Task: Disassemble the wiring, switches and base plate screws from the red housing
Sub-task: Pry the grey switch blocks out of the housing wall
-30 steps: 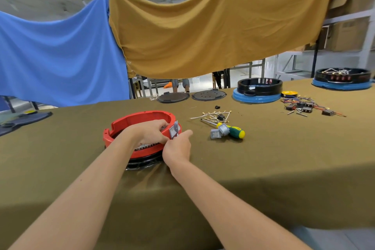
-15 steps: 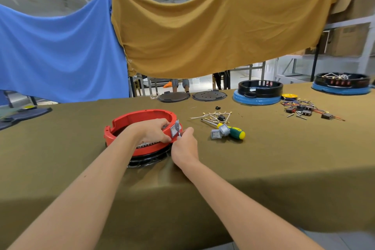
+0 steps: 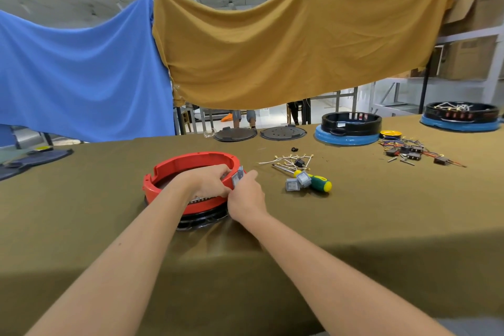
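Note:
The red ring-shaped housing (image 3: pixel 191 165) rests on a black base plate (image 3: pixel 203 219) on the olive cloth, just left of centre. My left hand (image 3: pixel 208 181) grips the housing's near right rim from inside. My right hand (image 3: pixel 246 195) pinches a grey switch (image 3: pixel 236 177) still seated in that rim. Two loose grey switches (image 3: pixel 297 183) lie to the right beside a green and yellow screwdriver (image 3: pixel 317 181). A bundle of white wires (image 3: pixel 289 159) lies just behind them.
Two black round plates (image 3: pixel 259 133) lie at the far edge. A black housing on a blue base (image 3: pixel 349 128) and another at the far right (image 3: pixel 461 117) stand behind. Coloured wires, dark switches and screws (image 3: pixel 409 151) are scattered at right. Blue and mustard cloths hang behind the table.
My right hand has closed in from beside the rim onto the grey switch. My left hand keeps its grip on the housing. The view has shifted slightly.

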The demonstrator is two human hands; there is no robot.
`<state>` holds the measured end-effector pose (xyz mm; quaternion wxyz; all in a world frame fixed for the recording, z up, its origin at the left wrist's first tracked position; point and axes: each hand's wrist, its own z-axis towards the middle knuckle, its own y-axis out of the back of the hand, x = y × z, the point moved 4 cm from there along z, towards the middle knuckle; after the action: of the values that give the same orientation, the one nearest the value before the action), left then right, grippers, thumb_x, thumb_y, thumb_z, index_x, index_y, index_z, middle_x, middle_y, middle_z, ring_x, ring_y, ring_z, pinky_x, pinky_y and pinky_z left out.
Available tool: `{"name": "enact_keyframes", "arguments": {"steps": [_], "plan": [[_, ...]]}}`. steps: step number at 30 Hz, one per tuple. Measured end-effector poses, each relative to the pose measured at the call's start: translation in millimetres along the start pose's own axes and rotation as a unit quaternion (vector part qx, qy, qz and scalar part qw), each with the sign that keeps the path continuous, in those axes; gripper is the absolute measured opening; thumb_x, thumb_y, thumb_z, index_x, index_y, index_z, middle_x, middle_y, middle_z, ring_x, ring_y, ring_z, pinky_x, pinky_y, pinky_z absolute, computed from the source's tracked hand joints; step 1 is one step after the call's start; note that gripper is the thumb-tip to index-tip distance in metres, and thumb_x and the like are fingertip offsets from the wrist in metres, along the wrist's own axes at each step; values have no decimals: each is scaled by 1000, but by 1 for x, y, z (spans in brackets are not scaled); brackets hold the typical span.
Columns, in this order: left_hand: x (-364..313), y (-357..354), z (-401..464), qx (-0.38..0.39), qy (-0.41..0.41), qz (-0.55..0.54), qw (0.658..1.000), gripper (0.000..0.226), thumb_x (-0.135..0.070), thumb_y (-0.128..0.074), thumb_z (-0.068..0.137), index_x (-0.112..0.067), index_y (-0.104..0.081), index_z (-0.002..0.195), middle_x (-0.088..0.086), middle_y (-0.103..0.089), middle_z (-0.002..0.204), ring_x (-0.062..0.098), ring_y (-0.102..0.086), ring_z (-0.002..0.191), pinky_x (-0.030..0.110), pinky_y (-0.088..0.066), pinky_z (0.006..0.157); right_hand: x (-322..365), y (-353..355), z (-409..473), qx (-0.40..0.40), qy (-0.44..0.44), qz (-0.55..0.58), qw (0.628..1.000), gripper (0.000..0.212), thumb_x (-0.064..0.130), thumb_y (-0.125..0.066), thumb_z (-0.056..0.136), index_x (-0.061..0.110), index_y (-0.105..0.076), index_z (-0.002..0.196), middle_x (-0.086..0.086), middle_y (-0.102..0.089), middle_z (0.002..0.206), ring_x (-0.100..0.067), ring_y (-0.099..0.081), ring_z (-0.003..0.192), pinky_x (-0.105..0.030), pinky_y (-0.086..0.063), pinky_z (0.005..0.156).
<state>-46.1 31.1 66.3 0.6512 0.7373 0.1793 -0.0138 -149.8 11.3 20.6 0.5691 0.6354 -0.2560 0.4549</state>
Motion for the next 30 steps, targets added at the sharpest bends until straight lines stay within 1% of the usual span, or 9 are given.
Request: {"name": "enact_keyframes", "arguments": {"steps": [3,6,11,16,19,21,24,27,30], "plan": [[-1,0,0,2,-1,5,1000,58,-33,-64,92,-20,-39,143,3,-51,139,27,-52,120,46,-43,105,-9,1,-3,-11,35,19,999,20,6,-47,96,9,-38,114,-12,-57,111,-30,-52,97,-36,-37,72],[-1,0,0,1,-4,0,1000,55,-32,-64,92,-22,-41,141,4,-53,135,26,-53,117,44,-44,102,-13,5,-2,-17,52,24,998,11,6,-44,95,11,-39,104,-8,-53,100,-29,-51,91,-36,-37,70],[-1,1,-2,0,-1,6,1000,57,-31,-64,93,-21,-39,143,4,-53,136,26,-54,117,45,-45,104,-21,5,8,-16,35,65,997,3,11,-43,100,12,-44,103,-10,-59,108,-24,-55,88,-35,-40,68],[-1,1,-3,-4,-4,2,1000,56,-31,-64,92,-20,-40,142,3,-54,134,26,-55,116,46,-45,104,-32,5,15,-16,-27,175,984,13,15,-46,101,21,-50,90,-11,-66,105,-24,-60,87,-36,-47,72],[-1,1,-2,-4,-6,6,1000,55,-31,-64,93,-20,-41,141,3,-55,132,25,-56,114,44,-46,101,-34,7,19,11,-64,248,967,10,12,-47,100,16,-54,94,-7,-64,83,-17,-52,64,-26,-38,49],[-1,2,-2,-6,-6,9,1000,55,-31,-63,93,-20,-40,142,2,-55,130,24,-56,112,43,-47,100,-36,12,20,27,-94,296,950,13,6,-45,101,12,-55,96,-5,-60,71,-14,-48,57,-21,-31,40],[-1,2,-2,-4,-4,17,1000,56,-33,-62,93,-21,-39,143,2,-55,130,24,-56,111,42,-48,99,-34,13,18,28,-83,284,955,11,6,-44,101,10,-55,100,-6,-62,76,-16,-50,62,-24,-34,45],[0,1,-1,-8,-4,31,999,53,-34,-61,94,-21,-40,141,2,-54,132,24,-55,111,38,-46,93,-25,8,8,-36,-9,134,990,4,14,-46,101,11,-49,104,-10,-62,106,-26,-57,92,-31,-39,71],[0,0,2,-12,-3,35,999,51,-34,-60,94,-21,-42,140,2,-53,136,23,-53,113,36,-42,92,-13,-3,2,-53,16,65,996,20,11,-52,97,10,-42,114,-13,-52,121,-33,-53,113,-34,-34,75]]}}
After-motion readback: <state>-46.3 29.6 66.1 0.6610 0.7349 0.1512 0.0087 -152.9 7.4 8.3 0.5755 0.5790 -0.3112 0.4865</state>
